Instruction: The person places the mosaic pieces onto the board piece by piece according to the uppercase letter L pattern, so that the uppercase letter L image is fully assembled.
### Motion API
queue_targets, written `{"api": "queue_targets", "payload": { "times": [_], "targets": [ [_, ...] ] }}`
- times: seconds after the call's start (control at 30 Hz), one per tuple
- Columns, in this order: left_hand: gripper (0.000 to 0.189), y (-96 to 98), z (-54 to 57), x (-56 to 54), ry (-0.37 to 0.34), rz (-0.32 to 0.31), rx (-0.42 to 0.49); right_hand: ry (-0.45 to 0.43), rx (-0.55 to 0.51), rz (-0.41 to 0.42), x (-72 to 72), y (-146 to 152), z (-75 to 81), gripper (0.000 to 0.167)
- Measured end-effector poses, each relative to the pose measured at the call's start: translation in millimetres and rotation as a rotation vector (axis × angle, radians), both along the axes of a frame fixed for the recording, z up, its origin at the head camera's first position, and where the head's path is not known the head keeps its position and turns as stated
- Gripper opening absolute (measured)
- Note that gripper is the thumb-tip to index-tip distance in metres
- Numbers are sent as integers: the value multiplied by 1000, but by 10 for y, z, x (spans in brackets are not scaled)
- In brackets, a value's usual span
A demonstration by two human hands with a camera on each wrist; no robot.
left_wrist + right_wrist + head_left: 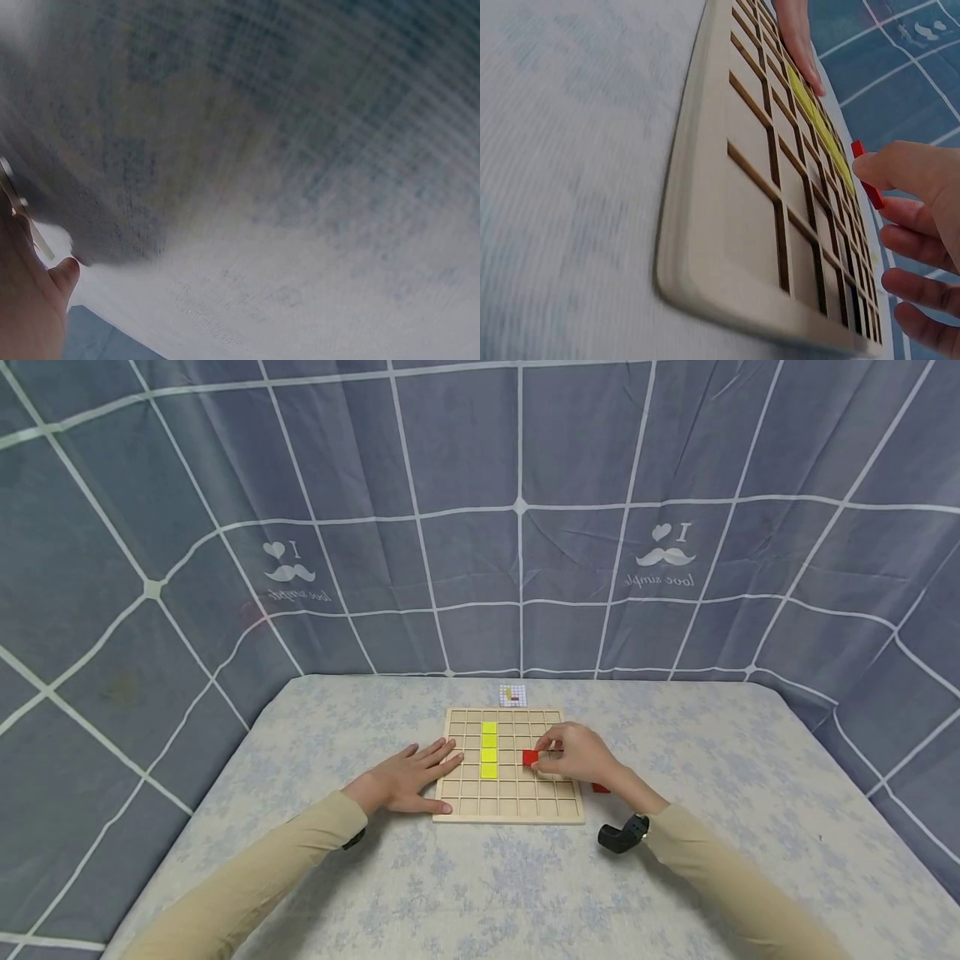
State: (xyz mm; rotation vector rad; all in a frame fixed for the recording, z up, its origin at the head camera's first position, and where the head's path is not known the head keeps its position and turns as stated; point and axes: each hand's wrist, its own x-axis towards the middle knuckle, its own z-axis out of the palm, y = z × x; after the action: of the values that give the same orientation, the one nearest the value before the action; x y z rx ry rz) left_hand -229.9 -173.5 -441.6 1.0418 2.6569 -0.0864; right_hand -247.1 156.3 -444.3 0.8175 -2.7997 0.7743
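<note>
A wooden grid board [465,810] lies on the table, with a column of several yellow square tiles [489,756] set in its cells. My right hand [573,753] pinches a red square tile [530,757] between thumb and fingers, over the board to the right of the yellow column. In the right wrist view, the red tile [867,176] is tilted on edge above the grid. My left hand [412,777] rests with spread, straight fingers on the board's left edge; in the left wrist view only its thumb side [37,300] shows.
Another red piece [601,788] lies on the table by the board's right edge, partly hidden by my right wrist. A small printed grid card [513,696] with coloured squares lies behind the board. A patterned cloth [510,893] covers the table, and a grey-blue checked curtain [465,560] hangs around it.
</note>
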Motion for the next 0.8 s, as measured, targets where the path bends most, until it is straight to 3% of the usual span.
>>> {"api": "queue_targets", "payload": {
  "times": [0.33,0.8],
  "targets": [
    [87,14,-1,-2,-3,17,-9,-64,29,6,10,-240,-44,23],
    [87,22,8,15,-5,26,-2,-76,62,13,4,-355,-78,19]
  ]
}}
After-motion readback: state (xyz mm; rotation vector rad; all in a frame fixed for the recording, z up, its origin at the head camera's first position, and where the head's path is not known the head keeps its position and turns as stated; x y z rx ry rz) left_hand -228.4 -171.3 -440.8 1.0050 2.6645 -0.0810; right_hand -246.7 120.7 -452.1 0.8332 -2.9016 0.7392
